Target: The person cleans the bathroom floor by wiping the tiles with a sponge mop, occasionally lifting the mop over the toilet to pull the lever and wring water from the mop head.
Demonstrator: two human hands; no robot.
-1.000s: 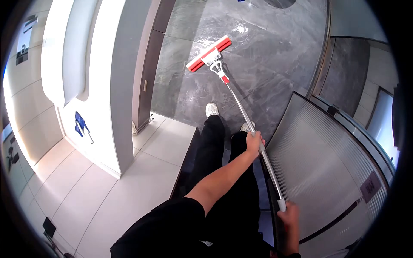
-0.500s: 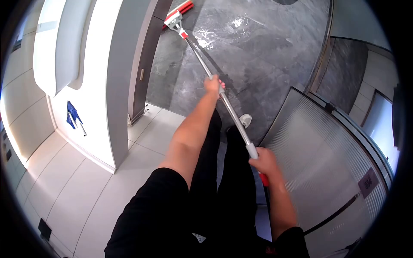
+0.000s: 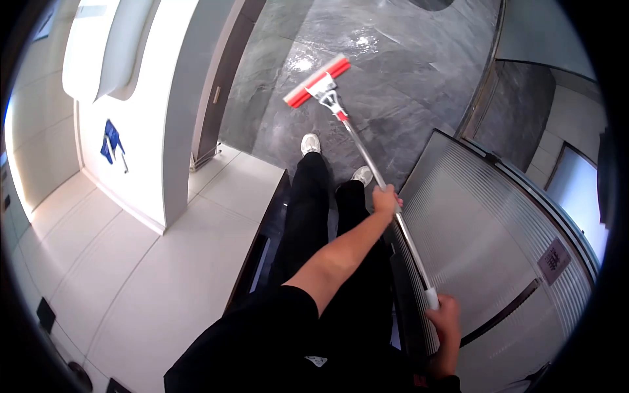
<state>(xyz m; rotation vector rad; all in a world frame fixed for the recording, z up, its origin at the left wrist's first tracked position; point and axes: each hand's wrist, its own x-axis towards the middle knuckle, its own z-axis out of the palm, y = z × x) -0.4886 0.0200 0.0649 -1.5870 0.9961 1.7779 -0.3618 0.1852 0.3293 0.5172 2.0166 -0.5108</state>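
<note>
A sponge mop (image 3: 367, 154) with a long metal pole slants across the view. My left hand (image 3: 385, 199) is wrapped round the middle of the pole. Lower down, near the grey end grip, my right hand (image 3: 445, 318) is closed on the same pole. The mop's head (image 3: 319, 81), red and white with a pale sponge strip, is over the grey floor (image 3: 393, 85) ahead of my shoes. Whether the sponge touches the floor, I cannot tell. Wet, shiny patches lie just beyond it.
To my right stands a ribbed glass door (image 3: 472, 229) with a small sign (image 3: 553, 261). A white wall (image 3: 141, 157) carrying a blue object (image 3: 112, 141) is on the left, beside a dark door frame (image 3: 219, 92). White tiles (image 3: 170, 288) meet the grey floor at a step edge.
The mop head has come back towards me and to the right, away from the dark door frame. Both hands have moved right and down with the pole. My left shoe now shows.
</note>
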